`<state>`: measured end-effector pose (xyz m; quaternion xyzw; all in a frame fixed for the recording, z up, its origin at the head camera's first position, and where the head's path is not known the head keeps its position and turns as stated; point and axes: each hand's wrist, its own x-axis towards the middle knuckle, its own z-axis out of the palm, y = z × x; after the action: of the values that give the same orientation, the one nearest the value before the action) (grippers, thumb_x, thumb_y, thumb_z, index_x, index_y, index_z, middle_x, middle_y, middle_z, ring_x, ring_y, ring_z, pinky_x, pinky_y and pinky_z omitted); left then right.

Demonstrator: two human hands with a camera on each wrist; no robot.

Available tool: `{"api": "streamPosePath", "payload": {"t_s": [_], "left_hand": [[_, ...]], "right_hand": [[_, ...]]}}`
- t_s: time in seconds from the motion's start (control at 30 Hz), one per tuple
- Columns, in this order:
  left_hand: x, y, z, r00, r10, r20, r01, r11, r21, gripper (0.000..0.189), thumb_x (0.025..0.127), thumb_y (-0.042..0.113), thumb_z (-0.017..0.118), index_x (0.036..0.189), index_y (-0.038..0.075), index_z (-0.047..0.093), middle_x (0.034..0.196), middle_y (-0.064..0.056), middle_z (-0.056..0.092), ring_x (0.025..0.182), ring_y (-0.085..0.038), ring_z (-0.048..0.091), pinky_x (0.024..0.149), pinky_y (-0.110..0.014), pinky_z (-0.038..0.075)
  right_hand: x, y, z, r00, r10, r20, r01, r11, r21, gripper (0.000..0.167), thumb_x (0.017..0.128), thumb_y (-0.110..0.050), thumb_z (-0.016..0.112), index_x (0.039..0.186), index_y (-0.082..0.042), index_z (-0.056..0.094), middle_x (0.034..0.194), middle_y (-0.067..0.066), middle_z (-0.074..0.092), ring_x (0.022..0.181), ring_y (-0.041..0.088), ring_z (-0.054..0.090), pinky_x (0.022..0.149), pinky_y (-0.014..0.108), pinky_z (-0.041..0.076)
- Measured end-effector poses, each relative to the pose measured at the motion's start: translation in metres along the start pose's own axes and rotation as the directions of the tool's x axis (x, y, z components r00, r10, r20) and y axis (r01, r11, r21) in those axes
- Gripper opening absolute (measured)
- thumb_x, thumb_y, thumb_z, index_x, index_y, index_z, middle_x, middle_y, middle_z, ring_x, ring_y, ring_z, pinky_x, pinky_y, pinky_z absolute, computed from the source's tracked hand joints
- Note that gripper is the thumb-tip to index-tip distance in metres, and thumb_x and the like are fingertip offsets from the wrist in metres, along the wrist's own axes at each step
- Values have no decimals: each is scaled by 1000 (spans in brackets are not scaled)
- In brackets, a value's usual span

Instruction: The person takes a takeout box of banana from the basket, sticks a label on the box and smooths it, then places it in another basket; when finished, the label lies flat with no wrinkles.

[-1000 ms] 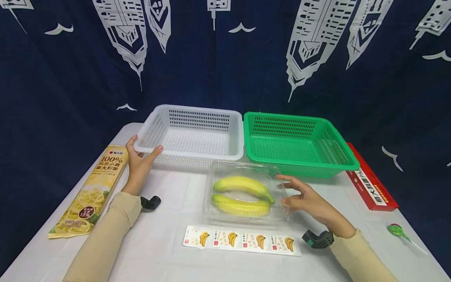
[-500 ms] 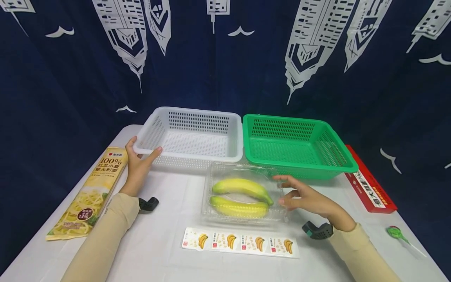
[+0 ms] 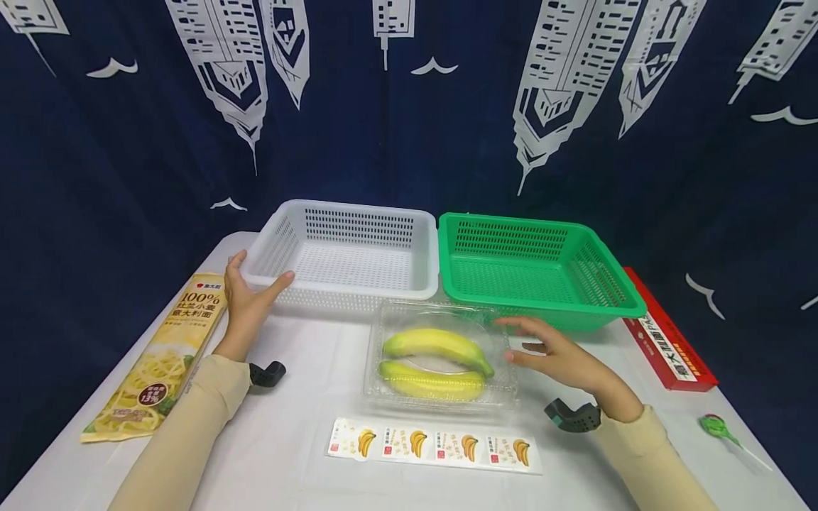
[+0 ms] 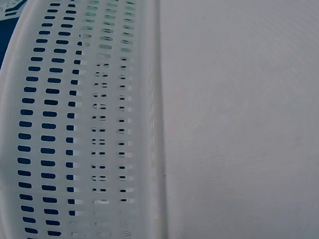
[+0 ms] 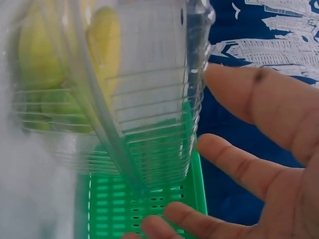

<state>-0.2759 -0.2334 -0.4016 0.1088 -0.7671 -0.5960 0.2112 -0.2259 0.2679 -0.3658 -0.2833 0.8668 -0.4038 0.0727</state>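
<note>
A clear plastic clamshell box point(image 3: 441, 407) lies on the table with two bananas point(image 3: 437, 344) inside and its lid down. My right hand point(image 3: 562, 358) is at the box's right edge, thumb and fingers spread apart. In the right wrist view the thumb's tip comes close to the ribbed edge; whether it touches cannot be told. My left hand point(image 3: 249, 305) rests at the front left corner of a white basket point(image 3: 339, 292), thumb along the front and a finger along the side. The left wrist view shows only basket wall and tablecloth.
A green basket point(image 3: 530, 304) stands right of the white one. A red pasta box point(image 3: 677, 348) and a lollipop point(image 3: 716, 427) lie at the right. A yellow pasta packet point(image 3: 160, 362) lies left. A banana sticker strip point(image 3: 434, 446) is in front.
The right thumb and fingers have loosened slightly from the clamshell box's right edge. The left hand stays at the basket corner. The head view has tilted up a little.
</note>
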Motion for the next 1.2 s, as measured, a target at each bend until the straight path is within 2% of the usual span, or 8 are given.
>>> {"api": "streamPosePath", "payload": {"t_s": [0.07, 0.23, 0.33, 0.43, 0.57, 0.87, 1.0, 1.2], "left_hand": [[-2, 2, 1, 998, 65, -21, -64, 996, 62, 99, 95, 27, 84, 171, 16, 21, 181, -13, 3, 166, -36, 0, 133, -53, -1], [-9, 8, 2, 961, 276, -9, -269, 942, 200, 89, 91, 22, 87, 163, 7, 37, 179, -19, 17, 167, -39, 0, 131, -60, -3], [-15, 13, 2, 915, 400, 46, -398, 882, 253, 82, 88, 17, 87, 157, 3, 45, 175, -24, 25, 166, -42, 5, 130, -63, 2], [-22, 19, 3, 856, 504, 114, -514, 813, 274, 72, 86, 11, 87, 149, -1, 54, 170, -28, 33, 164, -47, 11, 128, -66, 8], [-34, 28, 5, 799, 561, 216, -600, 759, 251, 56, 86, 6, 86, 138, -1, 65, 165, -27, 43, 160, -50, 22, 125, -71, 15], [-60, 38, 7, 727, 490, 480, -630, 755, 183, 48, 91, 7, 86, 137, 5, 69, 155, -19, 59, 147, -45, 49, 119, -69, 36], [-65, 38, 5, 701, 400, 591, -593, 787, 171, 56, 93, 14, 86, 144, 5, 64, 149, -18, 64, 138, -43, 58, 114, -65, 45], [-65, 30, 1, 615, 253, 746, -502, 856, 123, 59, 97, 24, 83, 146, 0, 59, 141, -21, 68, 128, -43, 66, 109, -66, 49]], "right_hand": [[0, -1, 1, 999, -43, -32, 42, 999, -26, 55, 104, -11, 73, 154, 1, 52, 158, 26, 48, 144, 49, 45, 116, 65, 43], [-1, -5, 7, 984, -131, -124, 124, 990, -62, 48, 103, -5, 73, 148, 1, 59, 151, 21, 57, 140, 11, 50, 117, 20, 39], [0, -8, 12, 968, -185, -167, 177, 982, -61, 45, 101, 0, 73, 144, 3, 62, 144, 21, 62, 133, -1, 53, 112, 9, 37], [2, -11, 19, 955, -227, -191, 218, 974, -65, 42, 100, 4, 73, 141, 5, 63, 138, 22, 65, 129, 3, 59, 110, 11, 41], [5, -18, 31, 945, -269, -187, 266, 963, -43, 39, 98, 8, 73, 136, 5, 65, 133, 26, 67, 127, 7, 63, 110, 15, 45], [4, -42, 56, 927, -345, -149, 360, 928, 91, 35, 98, 12, 70, 132, 5, 67, 128, 18, 71, 118, 15, 70, 102, 30, 58], [5, -50, 66, 918, -380, -115, 393, 911, 127, 34, 98, 12, 69, 132, 3, 67, 125, 19, 72, 110, 20, 72, 94, 32, 61], [6, -59, 79, 905, -422, -56, 426, 894, 142, 34, 98, 12, 69, 130, 2, 68, 119, 20, 73, 100, 21, 73, 87, 32, 63]]}}
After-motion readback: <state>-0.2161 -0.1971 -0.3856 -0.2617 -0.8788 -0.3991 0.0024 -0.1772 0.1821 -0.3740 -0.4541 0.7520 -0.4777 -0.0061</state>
